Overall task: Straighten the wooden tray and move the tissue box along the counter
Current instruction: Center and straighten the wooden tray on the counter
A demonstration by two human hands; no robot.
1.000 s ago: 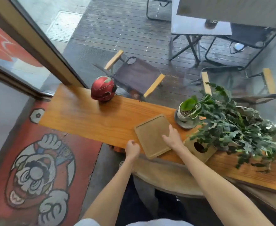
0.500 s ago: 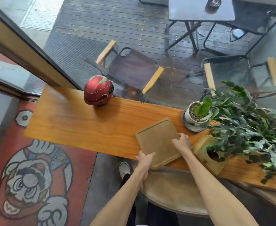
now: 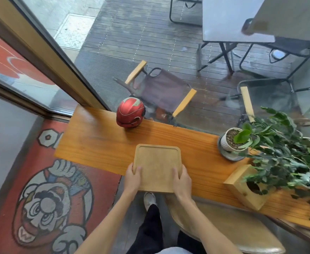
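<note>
A square wooden tray (image 3: 157,162) lies on the orange wooden counter (image 3: 99,142), its near edge hanging slightly over the counter's front. My left hand (image 3: 133,177) grips its near-left corner, thumb on top. On the near-right corner sits my right hand (image 3: 181,180), gripping in the same way. The wooden tissue box (image 3: 246,189), with a round hole on top, stands to the right on the counter, partly under plant leaves.
A red helmet (image 3: 130,112) sits at the counter's back edge by the window. A small white potted plant (image 3: 231,142) and a large leafy plant (image 3: 286,158) crowd the right end. A stool seat (image 3: 233,230) is below the counter.
Both hands took hold of the tray's near corners, and the tray turned from a tilted angle to lie more square with the counter. The camera shifted.
</note>
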